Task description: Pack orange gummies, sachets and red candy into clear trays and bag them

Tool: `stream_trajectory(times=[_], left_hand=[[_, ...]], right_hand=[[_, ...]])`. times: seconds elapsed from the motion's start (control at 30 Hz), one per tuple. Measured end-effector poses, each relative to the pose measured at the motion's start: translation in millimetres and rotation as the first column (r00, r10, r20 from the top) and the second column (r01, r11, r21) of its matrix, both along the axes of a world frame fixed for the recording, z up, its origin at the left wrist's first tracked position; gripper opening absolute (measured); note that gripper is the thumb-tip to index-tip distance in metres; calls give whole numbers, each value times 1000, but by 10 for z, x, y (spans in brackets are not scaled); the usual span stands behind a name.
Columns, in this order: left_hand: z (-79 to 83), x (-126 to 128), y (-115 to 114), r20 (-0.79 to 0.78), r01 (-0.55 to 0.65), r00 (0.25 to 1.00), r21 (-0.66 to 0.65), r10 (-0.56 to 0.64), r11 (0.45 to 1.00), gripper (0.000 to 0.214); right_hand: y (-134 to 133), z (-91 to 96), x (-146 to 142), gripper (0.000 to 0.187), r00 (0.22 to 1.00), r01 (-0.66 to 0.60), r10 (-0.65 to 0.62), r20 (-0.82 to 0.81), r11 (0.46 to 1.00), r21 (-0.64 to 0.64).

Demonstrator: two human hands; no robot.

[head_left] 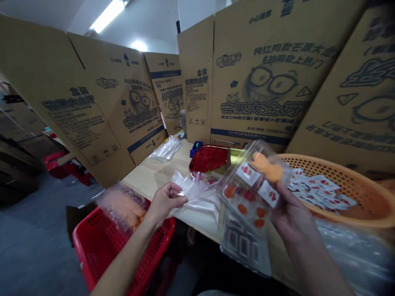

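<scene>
Pinching the edge of a transparent plastic bag (193, 191), the fingers (174, 195) of the left hand (163, 203) press together on the film. The fingers (285, 197) of the right hand (293, 218) curl closed around a transparent candy pack (247, 197), which holds round orange and red sweets, red-printed white sachets and an orange piece. The bag's film runs toward this pack, held above the bench (148, 181) between the hands. Below it hangs a moulded plastic tray (245, 246). A red plastic basket (114, 246) sits beneath the left forearm, and an orange woven basket (352, 185) of sachets lies just beyond the right hand. Farther along the bench are a tray of red sweets (210, 159) and a blue tape dispenser (196, 149), backed by upright printed cardboard cartons (256, 74).
</scene>
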State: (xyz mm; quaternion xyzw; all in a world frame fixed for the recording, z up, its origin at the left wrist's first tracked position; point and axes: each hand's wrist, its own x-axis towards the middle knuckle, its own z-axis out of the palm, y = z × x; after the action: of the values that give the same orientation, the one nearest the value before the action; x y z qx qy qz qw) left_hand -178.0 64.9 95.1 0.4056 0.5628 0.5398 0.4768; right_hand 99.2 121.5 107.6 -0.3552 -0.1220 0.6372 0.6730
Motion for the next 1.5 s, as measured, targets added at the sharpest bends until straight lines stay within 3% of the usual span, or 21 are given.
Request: stream_trajectory(times=[0.2,0.43,0.57,0.73,1.0,1.37,1.5], left_hand=[[-136,320,-235,-11,80,997,-48,-81,996,38],[-115,383,-361,24,169,985,-68,-168,983,35],[-135,414,-377,81,173,983,-75,-167,982,35],[-191,452,-342,180,85,982,-112,-64,990,34],[-265,347,-348,241,15,970,-127,16,992,34],[-249,576,-320,233,131,967,-119,-100,984,34],[-262,572,-287,264,107,962,-136,-68,985,34]], right_hand=[[41,275,-117,13,999,46,-43,-20,984,170],[20,151,-179,24,990,132,-141,-1,930,342],[11,64,-226,20,987,156,-160,-17,928,339],[-60,-19,-317,24,996,90,-86,-29,943,320],[9,-179,-210,28,1000,11,-13,9,967,254],[34,-319,-339,29,1000,4,-1,-10,973,232],[50,-333,-292,31,1000,-28,29,-2,977,210]])
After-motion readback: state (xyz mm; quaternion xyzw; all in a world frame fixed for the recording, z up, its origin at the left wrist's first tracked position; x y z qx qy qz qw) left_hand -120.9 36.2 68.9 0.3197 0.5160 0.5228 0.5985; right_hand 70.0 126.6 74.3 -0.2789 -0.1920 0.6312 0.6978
